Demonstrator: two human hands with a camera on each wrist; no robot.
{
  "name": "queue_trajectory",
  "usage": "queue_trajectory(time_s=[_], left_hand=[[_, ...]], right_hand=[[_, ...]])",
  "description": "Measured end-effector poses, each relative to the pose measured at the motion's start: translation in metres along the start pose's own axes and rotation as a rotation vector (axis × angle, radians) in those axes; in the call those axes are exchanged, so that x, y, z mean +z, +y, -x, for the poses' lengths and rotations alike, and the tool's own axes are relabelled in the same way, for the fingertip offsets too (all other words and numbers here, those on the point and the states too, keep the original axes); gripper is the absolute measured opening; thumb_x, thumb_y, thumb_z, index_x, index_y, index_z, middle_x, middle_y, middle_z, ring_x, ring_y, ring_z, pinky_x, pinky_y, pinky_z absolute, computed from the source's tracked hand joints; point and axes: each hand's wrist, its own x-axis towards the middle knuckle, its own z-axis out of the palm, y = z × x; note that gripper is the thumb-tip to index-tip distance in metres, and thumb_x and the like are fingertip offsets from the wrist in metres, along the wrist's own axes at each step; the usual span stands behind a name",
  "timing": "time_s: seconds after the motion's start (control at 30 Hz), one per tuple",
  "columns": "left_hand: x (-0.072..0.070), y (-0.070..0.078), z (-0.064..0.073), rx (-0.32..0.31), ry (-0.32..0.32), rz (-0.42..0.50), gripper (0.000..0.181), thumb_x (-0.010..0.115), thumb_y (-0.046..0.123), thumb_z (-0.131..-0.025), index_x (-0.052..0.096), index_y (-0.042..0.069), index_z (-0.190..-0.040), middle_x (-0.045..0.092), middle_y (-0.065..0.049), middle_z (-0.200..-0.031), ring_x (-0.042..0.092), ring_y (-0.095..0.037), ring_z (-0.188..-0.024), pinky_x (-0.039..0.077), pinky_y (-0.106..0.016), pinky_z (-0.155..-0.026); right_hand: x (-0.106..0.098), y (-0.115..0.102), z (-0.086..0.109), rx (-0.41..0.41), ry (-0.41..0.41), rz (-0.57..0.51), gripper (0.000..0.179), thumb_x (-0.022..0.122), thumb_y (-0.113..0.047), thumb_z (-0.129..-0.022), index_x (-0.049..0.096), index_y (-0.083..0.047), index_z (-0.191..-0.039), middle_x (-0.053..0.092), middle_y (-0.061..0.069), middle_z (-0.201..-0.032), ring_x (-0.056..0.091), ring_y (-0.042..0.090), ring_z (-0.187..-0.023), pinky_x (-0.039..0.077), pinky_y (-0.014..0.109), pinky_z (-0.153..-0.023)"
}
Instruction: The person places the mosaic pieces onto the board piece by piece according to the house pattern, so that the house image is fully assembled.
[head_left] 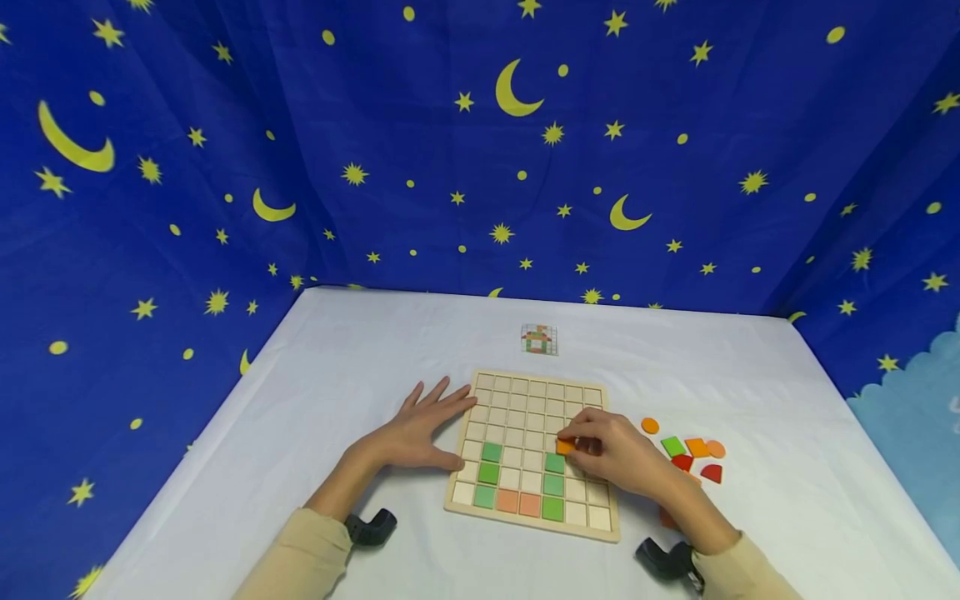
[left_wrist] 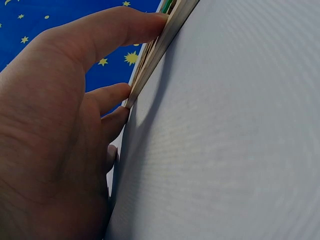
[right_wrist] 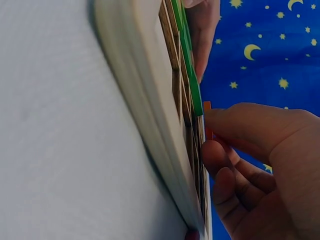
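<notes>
An orange tile (head_left: 565,447) is pinched by the right hand (head_left: 613,447) over the right half of the board (head_left: 517,419). The board's left edge is touched by the left hand (head_left: 422,429), its fingers spread and unclenched. Green tiles (head_left: 488,472) and pink tiles (head_left: 529,505) are set in the board's near rows. Loose pieces (head_left: 697,448) are scattered right of the board; a card (head_left: 539,340) is laid beyond it.
</notes>
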Motion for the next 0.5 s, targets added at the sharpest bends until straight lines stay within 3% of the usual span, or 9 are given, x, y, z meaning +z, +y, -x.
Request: queue_trajectory(time_s=[0.5], left_hand=[[0.0002, -0.0007, -0.0003, 0.008, 0.000, 0.002, 0.097, 0.068, 0.064, -0.074, 0.027, 0.024, -0.153, 0.014, 0.004, -0.159, -0.001, -0.028, -0.145, -0.007, -0.052, -0.112]], right_hand=[[0.0036, -0.0030, -0.0062, 0.006, -0.011, 0.025, 0.024, 0.075, -0.019, -0.084, 0.073, -0.020, -0.108, 0.059, -0.013, -0.102, 0.053, 0.009, -0.072, 0.046, 0.022, -0.059]])
